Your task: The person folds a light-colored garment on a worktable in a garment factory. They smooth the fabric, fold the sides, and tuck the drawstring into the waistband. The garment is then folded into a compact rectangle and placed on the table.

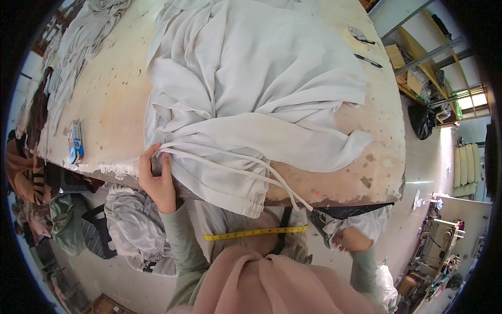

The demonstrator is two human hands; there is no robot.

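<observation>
A pale grey garment (251, 68) lies in loose folds over the worktable, its gathered elastic edge (253, 206) hanging past the front edge. My left hand (158, 178) pinches the garment at its left side, where two thin light cords (230, 162) begin. Those cords run right across the cloth, and their ends dangle off the table edge. Low on the right, my right hand (355, 239) is beside a dark container (320, 227) with whitish crumpled material (380, 220) in it. Its fingers are smeared by motion, so what they hold cannot be made out.
On the stained worktable (112, 115) lie a small blue-and-white box (76, 142), a black pen (368, 60) and a round clear item (358, 35). More grey cloth (89, 36) lies far left. A yellow tape measure (254, 233) stretches below the front edge; heaped fabric (137, 222) sits lower left.
</observation>
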